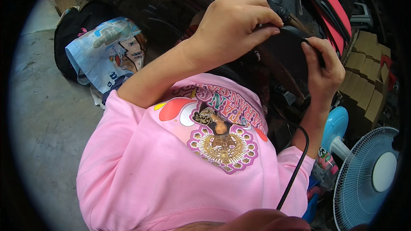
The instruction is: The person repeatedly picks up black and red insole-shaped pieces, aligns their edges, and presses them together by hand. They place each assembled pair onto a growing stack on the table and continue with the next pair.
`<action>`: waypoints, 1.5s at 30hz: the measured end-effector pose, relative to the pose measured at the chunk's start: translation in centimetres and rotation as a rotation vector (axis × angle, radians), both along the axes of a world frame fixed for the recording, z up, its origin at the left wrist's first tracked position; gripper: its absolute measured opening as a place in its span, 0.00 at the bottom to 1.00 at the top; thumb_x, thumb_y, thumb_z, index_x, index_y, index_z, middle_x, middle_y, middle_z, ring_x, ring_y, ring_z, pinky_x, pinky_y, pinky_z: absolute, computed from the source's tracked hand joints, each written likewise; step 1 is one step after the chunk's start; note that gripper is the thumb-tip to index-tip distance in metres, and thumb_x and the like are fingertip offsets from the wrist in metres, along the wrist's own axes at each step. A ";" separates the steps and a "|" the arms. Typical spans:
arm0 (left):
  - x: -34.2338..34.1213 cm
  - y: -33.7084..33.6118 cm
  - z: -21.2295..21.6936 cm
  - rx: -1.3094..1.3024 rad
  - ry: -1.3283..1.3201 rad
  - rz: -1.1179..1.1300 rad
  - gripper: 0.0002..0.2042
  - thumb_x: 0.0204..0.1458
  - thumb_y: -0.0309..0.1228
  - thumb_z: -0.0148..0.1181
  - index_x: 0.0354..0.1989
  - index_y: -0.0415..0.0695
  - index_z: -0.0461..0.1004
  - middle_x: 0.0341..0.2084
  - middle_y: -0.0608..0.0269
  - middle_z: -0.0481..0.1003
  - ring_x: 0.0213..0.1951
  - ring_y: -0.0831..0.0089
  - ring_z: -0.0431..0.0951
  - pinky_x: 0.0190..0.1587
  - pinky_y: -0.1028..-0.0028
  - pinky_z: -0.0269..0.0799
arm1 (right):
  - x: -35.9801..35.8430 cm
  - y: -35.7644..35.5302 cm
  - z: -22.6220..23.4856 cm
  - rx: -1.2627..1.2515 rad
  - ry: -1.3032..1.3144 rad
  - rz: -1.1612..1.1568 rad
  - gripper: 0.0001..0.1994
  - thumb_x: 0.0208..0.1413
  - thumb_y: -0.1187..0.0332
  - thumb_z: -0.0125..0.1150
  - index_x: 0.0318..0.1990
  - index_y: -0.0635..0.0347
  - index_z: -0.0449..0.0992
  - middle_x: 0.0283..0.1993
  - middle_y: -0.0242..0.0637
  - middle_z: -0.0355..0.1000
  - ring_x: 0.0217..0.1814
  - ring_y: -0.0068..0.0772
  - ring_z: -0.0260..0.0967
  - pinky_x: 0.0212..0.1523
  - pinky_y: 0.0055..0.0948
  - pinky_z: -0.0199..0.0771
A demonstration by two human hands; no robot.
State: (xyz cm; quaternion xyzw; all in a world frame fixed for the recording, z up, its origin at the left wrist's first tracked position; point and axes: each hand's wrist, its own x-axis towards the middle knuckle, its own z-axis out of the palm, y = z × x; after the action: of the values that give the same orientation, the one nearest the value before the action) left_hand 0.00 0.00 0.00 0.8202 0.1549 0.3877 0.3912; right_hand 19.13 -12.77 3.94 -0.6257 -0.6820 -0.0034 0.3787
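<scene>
My left hand (233, 28) reaches up from the left, and its fingers curl over the top of a black rounded object (284, 53) held in front of my chest. My right hand (325, 70) grips the right edge of the same object, thumb pressed on its rim. A black cable (295, 173) runs down from near my right wrist across my pink printed shirt (171, 167). What kind of object it is cannot be told, because both hands hide much of it.
A light blue printed sack (105, 51) and a black bag (70, 30) lie on the concrete floor (47, 115) at the left. A blue table fan (368, 175) stands at the lower right, stacked cardboard (368, 72) above it, and a red and black part (327, 10) at the top right.
</scene>
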 end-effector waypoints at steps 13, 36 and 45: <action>0.7 0.0 -0.3 -0.068 0.060 -0.039 0.06 0.51 0.23 0.65 0.38 0.37 0.79 0.30 0.61 0.78 0.32 0.75 0.79 0.35 0.78 0.74 | -0.3 0.1 0.1 -0.032 0.040 0.049 0.06 0.52 0.81 0.68 0.37 0.68 0.78 0.30 0.35 0.73 0.30 0.25 0.70 0.33 0.21 0.70; 1.3 -0.2 -0.1 0.283 -0.004 0.101 0.05 0.47 0.28 0.65 0.32 0.42 0.78 0.26 0.61 0.75 0.33 0.61 0.77 0.35 0.66 0.73 | -0.9 0.7 0.1 -0.008 -0.041 0.077 0.07 0.49 0.78 0.70 0.35 0.64 0.78 0.28 0.39 0.73 0.28 0.36 0.73 0.29 0.27 0.70; 1.4 0.0 -0.2 0.308 -0.106 0.097 0.07 0.46 0.33 0.67 0.30 0.46 0.79 0.27 0.64 0.77 0.35 0.63 0.78 0.37 0.66 0.74 | -0.7 0.5 0.3 -0.025 -0.001 0.036 0.07 0.49 0.77 0.70 0.35 0.64 0.78 0.28 0.38 0.74 0.28 0.35 0.73 0.30 0.27 0.71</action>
State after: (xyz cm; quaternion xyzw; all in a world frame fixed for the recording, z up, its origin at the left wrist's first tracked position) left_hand 1.36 -0.04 -0.22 0.8404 0.1124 0.4680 0.2492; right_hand 18.45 -12.29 4.21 -0.6180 -0.6933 0.0116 0.3706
